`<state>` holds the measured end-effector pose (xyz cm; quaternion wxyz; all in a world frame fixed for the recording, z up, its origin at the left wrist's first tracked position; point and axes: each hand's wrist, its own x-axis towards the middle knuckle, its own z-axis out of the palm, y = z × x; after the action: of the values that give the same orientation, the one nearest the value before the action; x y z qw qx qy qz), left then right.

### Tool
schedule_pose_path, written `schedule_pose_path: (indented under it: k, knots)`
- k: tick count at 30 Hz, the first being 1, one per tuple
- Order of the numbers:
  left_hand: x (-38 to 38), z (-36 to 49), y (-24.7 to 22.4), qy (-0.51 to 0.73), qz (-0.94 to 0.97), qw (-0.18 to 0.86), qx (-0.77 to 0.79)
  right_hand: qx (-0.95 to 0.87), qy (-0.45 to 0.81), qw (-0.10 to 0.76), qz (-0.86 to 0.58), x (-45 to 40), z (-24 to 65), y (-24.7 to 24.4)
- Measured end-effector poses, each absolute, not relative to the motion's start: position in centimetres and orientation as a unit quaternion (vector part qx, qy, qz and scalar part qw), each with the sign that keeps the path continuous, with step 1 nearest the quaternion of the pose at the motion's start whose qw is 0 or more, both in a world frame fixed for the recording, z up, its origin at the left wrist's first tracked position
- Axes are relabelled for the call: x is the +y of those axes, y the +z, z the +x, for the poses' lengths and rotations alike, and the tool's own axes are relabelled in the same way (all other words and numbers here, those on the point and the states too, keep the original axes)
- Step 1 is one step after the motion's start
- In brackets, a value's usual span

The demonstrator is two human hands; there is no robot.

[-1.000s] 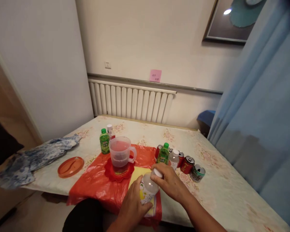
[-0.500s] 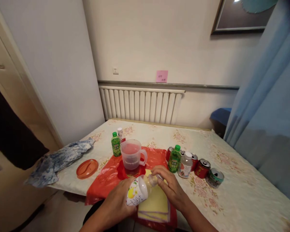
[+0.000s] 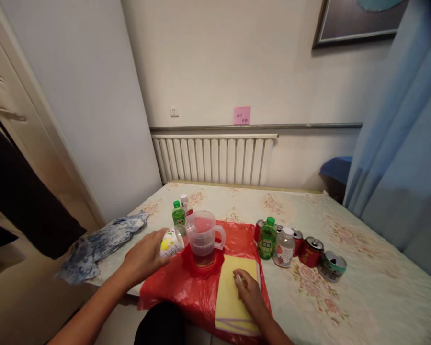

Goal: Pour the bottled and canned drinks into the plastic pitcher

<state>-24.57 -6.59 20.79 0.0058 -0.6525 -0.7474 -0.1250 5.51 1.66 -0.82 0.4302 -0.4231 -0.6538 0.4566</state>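
My left hand (image 3: 146, 255) is wrapped round a clear bottle (image 3: 170, 243) with a white, lemon-printed label, tilted beside the clear plastic pitcher (image 3: 202, 238). The bottle's neck is hard to make out. The pitcher stands on a red scalloped dish (image 3: 194, 266) upon a red plastic sheet (image 3: 161, 287). Over the folded yellow cloth (image 3: 230, 299), my right hand (image 3: 247, 287) pinches a small whitish cap (image 3: 238, 278).
Behind the pitcher stand a green bottle (image 3: 178, 214) and a white-capped bottle (image 3: 186, 204). At right are another green bottle (image 3: 267, 239), a clear bottle (image 3: 284, 249), a red can (image 3: 311, 252) and a teal can (image 3: 332, 266). Blue-white fabric (image 3: 104, 244) lies left.
My left hand has moved left and up with the bottle, beside the pitcher. My right hand has drawn away from the bottle with the cap and is lower over the cloth. The view has shifted slightly.
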Motion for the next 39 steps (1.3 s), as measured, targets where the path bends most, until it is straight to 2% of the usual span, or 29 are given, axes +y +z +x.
schedule_pose_path:
  k: [4, 13, 39]
  knots:
    - [-4.9, -25.4, 22.1, -0.044, -0.670, 0.082, -0.736, -0.696, 0.367, 0.445, -0.427, 1.5, 5.6, -3.3]
    - [-2.0, -25.5, 23.7, 0.071, -0.671, 0.193, -0.712, -0.720, 0.337, 0.428, -0.429, 1.4, 5.8, -4.0]
    - [1.1, -22.2, 26.8, 0.124, -0.705, 0.264, -0.646, -0.712, 0.343, 0.456, -0.408, 1.1, 6.1, -3.4]
